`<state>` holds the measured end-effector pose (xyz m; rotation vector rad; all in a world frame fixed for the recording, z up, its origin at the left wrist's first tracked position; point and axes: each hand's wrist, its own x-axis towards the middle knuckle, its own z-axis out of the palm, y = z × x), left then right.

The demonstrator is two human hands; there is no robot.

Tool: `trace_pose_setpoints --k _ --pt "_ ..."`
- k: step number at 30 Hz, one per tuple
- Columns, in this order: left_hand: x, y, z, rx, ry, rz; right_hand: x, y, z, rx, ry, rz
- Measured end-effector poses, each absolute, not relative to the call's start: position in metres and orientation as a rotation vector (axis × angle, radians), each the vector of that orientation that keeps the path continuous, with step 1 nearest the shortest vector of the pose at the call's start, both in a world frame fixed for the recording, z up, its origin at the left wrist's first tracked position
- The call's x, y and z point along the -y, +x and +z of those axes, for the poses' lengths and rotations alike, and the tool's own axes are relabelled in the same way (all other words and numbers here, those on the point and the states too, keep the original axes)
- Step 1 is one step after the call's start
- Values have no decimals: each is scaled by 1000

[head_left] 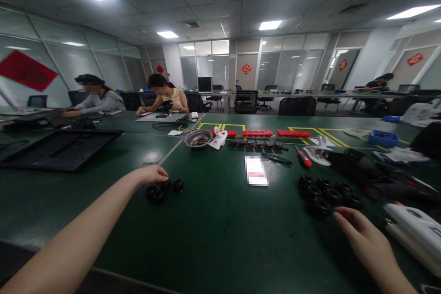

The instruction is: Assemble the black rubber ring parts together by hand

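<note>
The left hand (155, 174) leans in over a small group of wheels (157, 196) on the left side of the bench (223, 239), its fingertips drawn together at the top of one; whether they grip it or only touch it, I cannot tell. Pinching from above would suit wheels packed this close. A lone wheel (178, 185) lies just beside the group.

The right hand (365, 232) is half curled toward the bench's right side, thumb and forefinger bent near each other beside the larger cluster (333, 196); contact is unclear. Several wheels there lie flat, holes up, which probably stops them rolling, and each group sits within easy reach of one hand.

The bowl (199, 138), toward the far edge, holds small bits that could otherwise scatter. Red strips (257, 133) run in a row along that edge, with a dark strip (258, 144) just nearer, perhaps to save working room. The screwdriver (303, 158) points its handle toward the near edge, handy to grasp. The phone (256, 171) lies face up, so its lit screen is readable.
</note>
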<state>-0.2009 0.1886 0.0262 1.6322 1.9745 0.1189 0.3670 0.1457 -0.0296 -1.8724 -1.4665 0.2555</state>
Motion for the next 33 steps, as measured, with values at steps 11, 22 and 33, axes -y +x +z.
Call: trace_pose_setpoints --k 11,22,33 --pt "-176 -194 27 -2048 1902 27 -141 356 -19 1496 -1901 466" --pt "-237 -180 29 -2249 2022 -237 -140 356 -21 1479 -1873 469" --pt "-239 -11 20 -1794 2451 -110 -139 361 -28 1453 -1809 359"
